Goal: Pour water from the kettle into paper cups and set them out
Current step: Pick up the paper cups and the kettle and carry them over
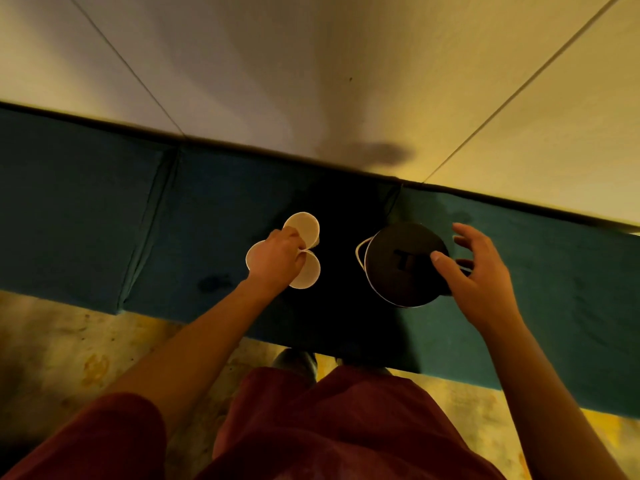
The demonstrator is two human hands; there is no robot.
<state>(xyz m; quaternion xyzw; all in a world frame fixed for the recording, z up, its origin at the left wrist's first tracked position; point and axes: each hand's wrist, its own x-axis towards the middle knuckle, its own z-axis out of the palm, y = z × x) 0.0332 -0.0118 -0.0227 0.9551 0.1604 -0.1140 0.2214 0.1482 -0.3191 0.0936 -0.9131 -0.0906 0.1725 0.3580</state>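
Observation:
Three white paper cups [304, 227] stand bunched together on a dark teal ledge [104, 209], seen from straight above. My left hand [277, 258] sits over them with its fingers pinched at the rims where they meet. To the right stands the kettle [403, 265], with a dark round lid and a pale spout on its left side. My right hand [478, 271] is at the kettle's right side, fingers spread, thumb resting on the lid's edge and the other fingers curled toward the handle.
The teal ledge runs left to right below a pale tiled wall [311, 64]. A seam divides the ledge at the left [149, 216]. Below it lies a stained yellowish floor [69, 358]. My red clothing [311, 427] and a shoe [298, 365] fill the bottom.

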